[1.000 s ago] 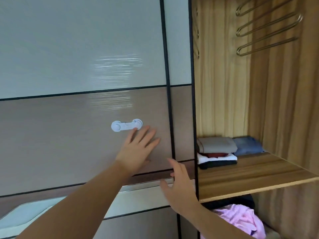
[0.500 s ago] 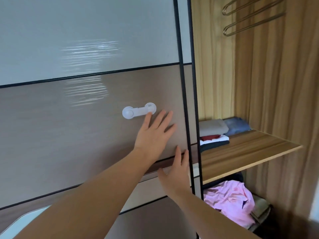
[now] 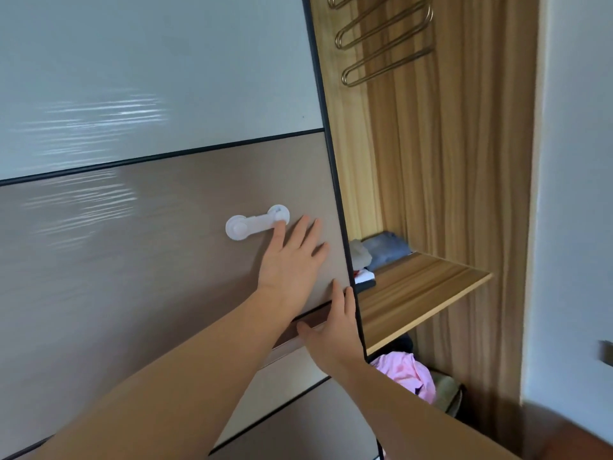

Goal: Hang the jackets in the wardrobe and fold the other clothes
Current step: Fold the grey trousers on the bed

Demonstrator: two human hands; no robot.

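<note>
Pressing flat against a sliding wardrobe door (image 3: 166,260), the left hand (image 3: 292,260) has its fingers straight and spread, just beside a white plastic latch (image 3: 255,224). Lower, the right hand (image 3: 335,330) rests with straight fingers along the door's dark right edge. Inside the wardrobe, folded clothes (image 3: 381,250) sit on a wooden shelf (image 3: 421,290), a pink garment (image 3: 404,373) lies crumpled beneath it, and brass hangers (image 3: 388,41) hang above.
</note>
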